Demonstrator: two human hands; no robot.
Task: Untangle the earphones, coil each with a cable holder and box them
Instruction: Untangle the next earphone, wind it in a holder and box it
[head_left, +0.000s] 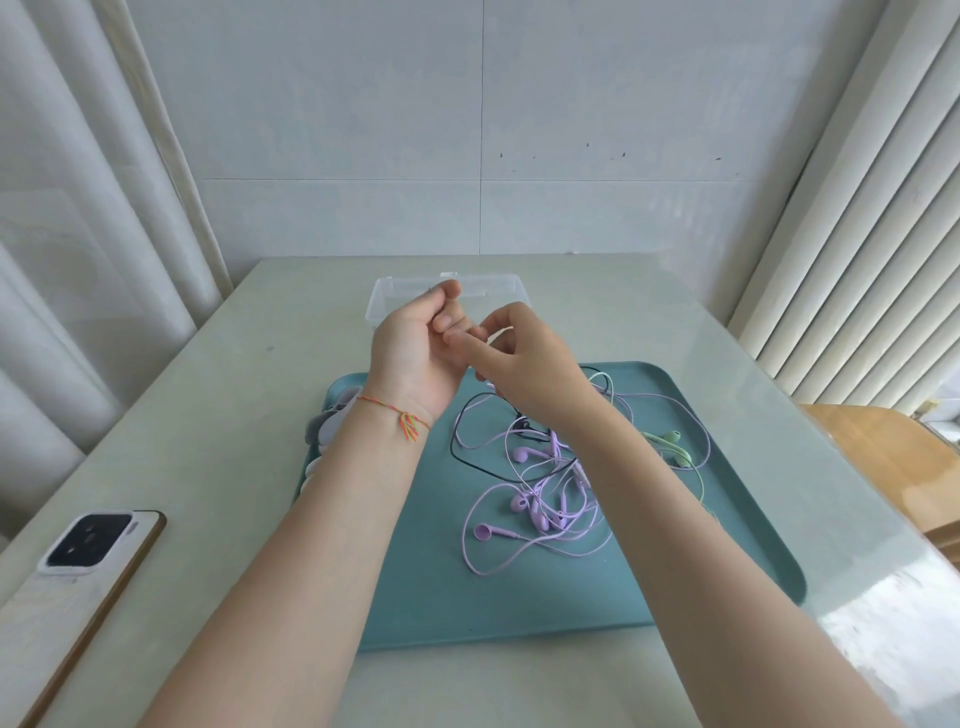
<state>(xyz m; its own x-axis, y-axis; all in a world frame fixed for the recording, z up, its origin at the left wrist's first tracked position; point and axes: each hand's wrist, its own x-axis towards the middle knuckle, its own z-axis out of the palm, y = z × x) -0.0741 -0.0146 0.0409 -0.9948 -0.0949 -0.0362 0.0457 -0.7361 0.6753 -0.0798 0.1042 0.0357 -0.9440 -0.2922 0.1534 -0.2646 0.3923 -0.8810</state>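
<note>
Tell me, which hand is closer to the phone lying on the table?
Left. The left hand is raised over the tray's left side, the side where the white phone lies. The right hand is raised further right, above the tangled earphones.

Both forearms rise from the lower edge to meet at centre frame, where the left hand (415, 343), palm toward the camera with fingers curled, touches fingertips with the right hand (524, 364), its fingers bent too.

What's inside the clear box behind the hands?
The clear box looks empty where it shows, with no earphones in it. The left hand and right hand cover its middle, so that part stays unknown.
</note>
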